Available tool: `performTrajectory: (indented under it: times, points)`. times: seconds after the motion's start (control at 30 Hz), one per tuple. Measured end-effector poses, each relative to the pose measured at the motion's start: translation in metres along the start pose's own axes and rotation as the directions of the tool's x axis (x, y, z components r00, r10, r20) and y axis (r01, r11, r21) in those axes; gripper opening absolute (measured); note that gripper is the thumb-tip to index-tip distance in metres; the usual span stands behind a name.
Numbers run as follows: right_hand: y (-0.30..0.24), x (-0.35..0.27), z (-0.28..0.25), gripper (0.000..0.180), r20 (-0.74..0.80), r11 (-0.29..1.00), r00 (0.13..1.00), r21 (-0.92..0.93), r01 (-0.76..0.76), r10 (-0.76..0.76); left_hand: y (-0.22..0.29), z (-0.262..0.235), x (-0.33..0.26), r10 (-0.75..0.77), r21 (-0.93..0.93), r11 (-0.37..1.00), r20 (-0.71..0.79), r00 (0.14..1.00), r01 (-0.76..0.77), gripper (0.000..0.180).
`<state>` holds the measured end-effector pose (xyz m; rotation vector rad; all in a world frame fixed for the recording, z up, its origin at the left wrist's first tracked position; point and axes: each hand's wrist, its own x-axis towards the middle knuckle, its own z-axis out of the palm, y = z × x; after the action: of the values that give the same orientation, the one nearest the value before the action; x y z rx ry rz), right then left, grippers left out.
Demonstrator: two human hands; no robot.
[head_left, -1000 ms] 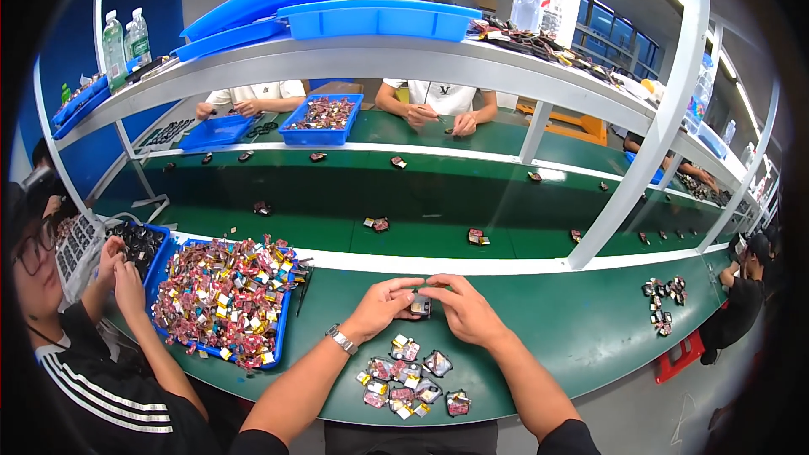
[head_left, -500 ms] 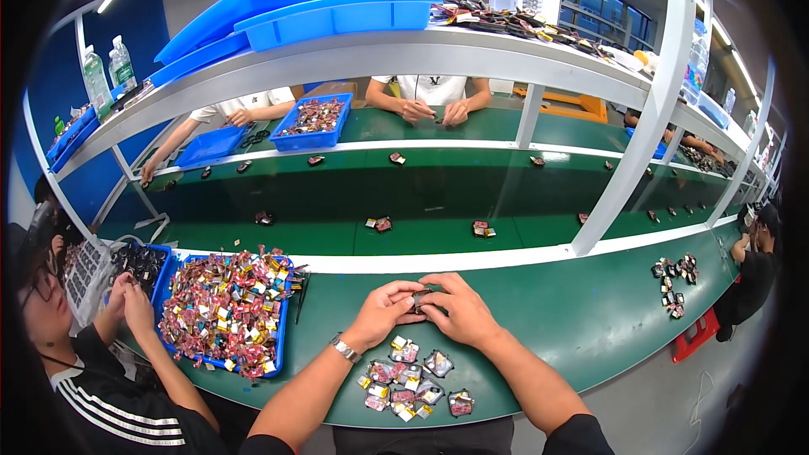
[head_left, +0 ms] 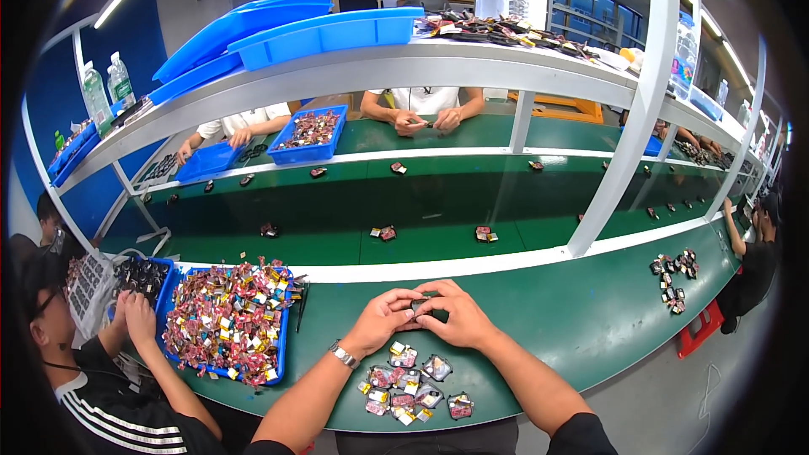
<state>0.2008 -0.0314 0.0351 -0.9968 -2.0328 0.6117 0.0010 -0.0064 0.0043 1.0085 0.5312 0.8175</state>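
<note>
At the near left a co-worker's hands [head_left: 135,313] work beside a shallow blue plastic tray [head_left: 282,339] heaped with small colourful parts, on the green workbench [head_left: 590,320]. Right of the tray, the left hand [head_left: 383,324] and the right hand [head_left: 455,318] meet, fingers pinched together on a small dark part [head_left: 417,307] between them. Just nearer lies a cluster of small flat square pieces [head_left: 409,383].

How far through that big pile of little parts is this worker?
Looks early. Done, it seems: a small cluster of pieces lying on the green table before the person. In hand: the left hand and right hand pinch one small dark part. Left: the blue tray, heaped with parts.
</note>
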Motion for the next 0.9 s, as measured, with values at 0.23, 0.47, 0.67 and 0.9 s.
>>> performTrajectory:
  times: [0.23,0.47,0.67,0.9]
  points:
    - [0.001,-0.003,0.009,0.011,-0.12,0.995,0.993,-0.096,-0.018,0.007,-0.003,-0.001,0.003,0.037,-0.013,0.999,-0.014,0.999,-0.037,0.029]
    - [0.001,-0.004,0.013,0.012,-0.154,0.99,0.988,-0.142,-0.014,-0.008,-0.003,-0.002,0.003,0.013,-0.017,1.0,-0.005,1.0,-0.013,0.028]
    - [0.0,-0.004,0.018,0.015,-0.188,0.992,0.982,-0.118,-0.04,0.017,-0.004,-0.003,0.003,0.017,-0.03,0.999,-0.024,1.0,-0.018,0.027]
    - [0.002,-0.004,0.015,0.016,-0.178,0.989,0.984,-0.145,-0.037,0.01,-0.005,-0.003,0.004,0.014,-0.043,0.999,-0.032,0.999,-0.016,0.026]
